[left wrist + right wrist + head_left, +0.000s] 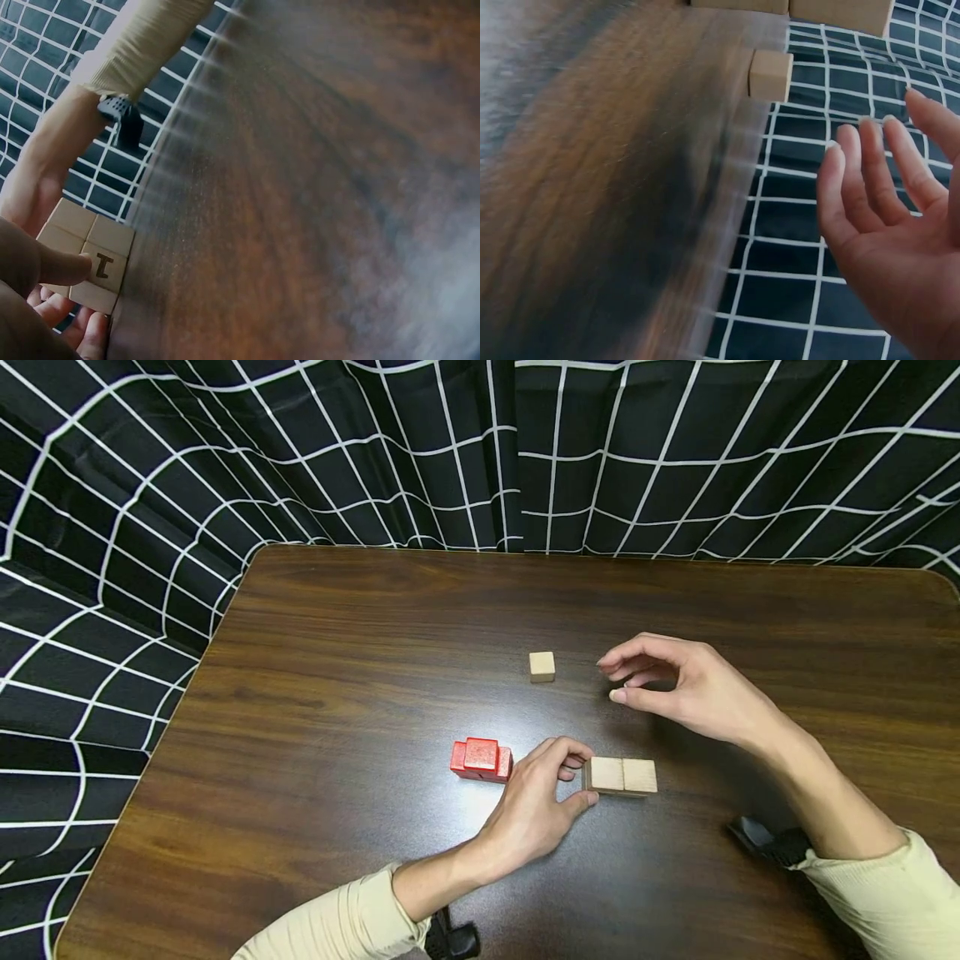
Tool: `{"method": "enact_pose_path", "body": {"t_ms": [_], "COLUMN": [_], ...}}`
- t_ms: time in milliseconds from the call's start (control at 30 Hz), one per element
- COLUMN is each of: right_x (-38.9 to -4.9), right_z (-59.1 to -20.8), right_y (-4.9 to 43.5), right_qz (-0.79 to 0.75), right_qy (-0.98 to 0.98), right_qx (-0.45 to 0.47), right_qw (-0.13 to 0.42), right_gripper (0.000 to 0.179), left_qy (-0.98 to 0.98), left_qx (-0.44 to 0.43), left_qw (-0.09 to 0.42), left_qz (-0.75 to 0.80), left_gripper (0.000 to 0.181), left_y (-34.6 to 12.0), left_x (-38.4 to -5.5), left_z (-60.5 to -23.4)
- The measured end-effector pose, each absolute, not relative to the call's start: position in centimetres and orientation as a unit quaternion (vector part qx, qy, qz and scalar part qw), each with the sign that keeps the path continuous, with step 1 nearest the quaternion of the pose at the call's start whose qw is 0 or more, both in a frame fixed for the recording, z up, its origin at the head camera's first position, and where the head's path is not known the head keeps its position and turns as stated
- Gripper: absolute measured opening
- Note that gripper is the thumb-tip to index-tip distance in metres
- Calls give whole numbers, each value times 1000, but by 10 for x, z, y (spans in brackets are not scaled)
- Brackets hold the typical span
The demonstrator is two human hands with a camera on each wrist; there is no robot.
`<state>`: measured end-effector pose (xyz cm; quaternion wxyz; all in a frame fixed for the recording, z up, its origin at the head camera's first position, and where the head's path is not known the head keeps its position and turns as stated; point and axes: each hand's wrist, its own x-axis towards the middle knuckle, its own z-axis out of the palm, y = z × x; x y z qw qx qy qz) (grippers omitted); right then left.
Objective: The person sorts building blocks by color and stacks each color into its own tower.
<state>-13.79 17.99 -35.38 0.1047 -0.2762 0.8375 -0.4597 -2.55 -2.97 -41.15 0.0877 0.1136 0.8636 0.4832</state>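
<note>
Two pale wooden blocks (622,774) show side by side from above; the left wrist view shows them stacked two high, one face bearing a dark printed mark. My left hand (534,797) pinches the stack's left end, thumb in front and fingers behind, and the thumb lies against the marked wooden block (105,264). My right hand (686,689) hovers above the table behind the stack, fingers loosely bent and holding nothing. Left of its fingertips, apart from it, sits a single wooden cube (542,667), also visible as a small wooden cube (769,76) in the right wrist view.
Several red blocks (482,756) sit in a small cluster just left of my left hand, one on top. Everything stands on a dark brown wooden table (337,677). Black cloth with a white grid (420,452) hangs behind its far and left edges.
</note>
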Motion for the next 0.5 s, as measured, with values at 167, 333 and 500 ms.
{"method": "enact_pose_path", "body": {"t_ms": [167,333,500], "right_x": [-146,-152,-158], "right_z": [-360,-369,-374], "right_y": [173,166,159], "right_qz": [-471,-475,-479], "right_qy": [831,825,823], "right_qx": [-275,-288,-285], "right_qw": [110,106,106], "right_gripper": [33,33,33], "left_qy": [865,866,867], "left_qx": [118,116,116], "left_qw": [86,86,86], "left_qz": [480,480,477], "left_gripper": [39,39,39], "left_y": [-29,-28,-29], "left_x": [-26,-26,-26], "left_z": [-413,-414,-413]}}
